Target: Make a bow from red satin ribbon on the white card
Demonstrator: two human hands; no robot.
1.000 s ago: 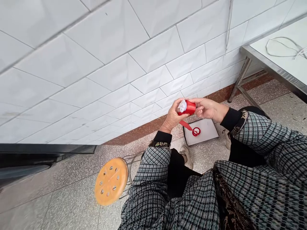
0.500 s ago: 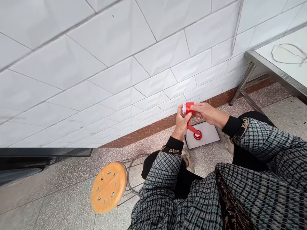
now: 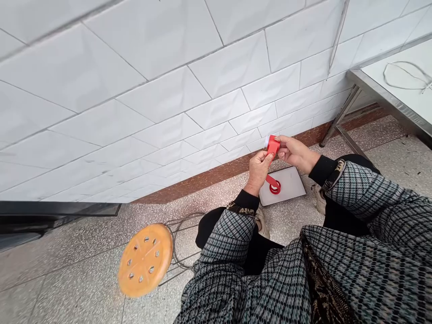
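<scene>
1. Lower left of the frame: an orange stool (image 3: 145, 259) with holes in the seat stands on the speckled floor (image 3: 67, 279), well apart from the hands.
2. Centre: the left hand (image 3: 258, 170) has its fingers closed around the loose red ribbon tail (image 3: 274, 185), which curls just below.
3. Right of that, the right hand (image 3: 293, 152) pinches the red ribbon spool (image 3: 272, 145), up in front of the white tile wall (image 3: 151, 90).
4. Risk as I see it: the spool is only pinched, so a hard tug could pop it loose.
5. Below the hands lies a white board (image 3: 292, 182); a steel worktop (image 3: 398, 90) with a wire loop fills the upper right. Nothing blocks the hands.
</scene>
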